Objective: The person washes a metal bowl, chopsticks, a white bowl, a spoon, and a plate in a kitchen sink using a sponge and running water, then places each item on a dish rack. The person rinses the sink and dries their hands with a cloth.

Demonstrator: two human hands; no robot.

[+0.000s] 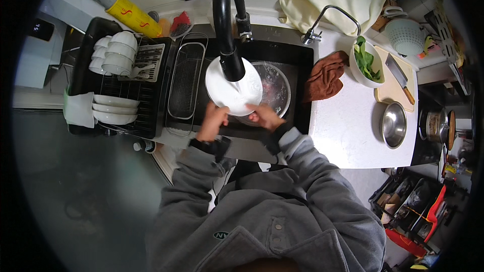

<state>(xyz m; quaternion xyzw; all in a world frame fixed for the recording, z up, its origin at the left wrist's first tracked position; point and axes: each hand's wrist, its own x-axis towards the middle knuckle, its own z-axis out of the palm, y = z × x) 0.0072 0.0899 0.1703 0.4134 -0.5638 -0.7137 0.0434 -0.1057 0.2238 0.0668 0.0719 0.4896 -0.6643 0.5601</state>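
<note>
A round white plate (234, 98) is held over the black sink (300, 58), beneath the black faucet (231, 64). Water runs from the spout onto its surface. My left hand (213, 121) grips the rim at the lower left, thumb on top. At the lower right, my right hand (266, 116) has hold of the same rim and looks slightly blurred. Behind the plate and partly covered by it, a clear round basin (278, 83) of water sits in the sink. A wire-mesh strainer basket (185, 83) hangs across the sink's left side.
Left of the sink, a black dish rack (151, 117) holds stacked white bowls (120, 54) and white dishes (115, 110). On the right counter are a brown cloth (327, 77), a bowl of leafy greens (366, 64), a cleaver (399, 75) on a cutting board (385, 92), and a steel bowl (394, 125).
</note>
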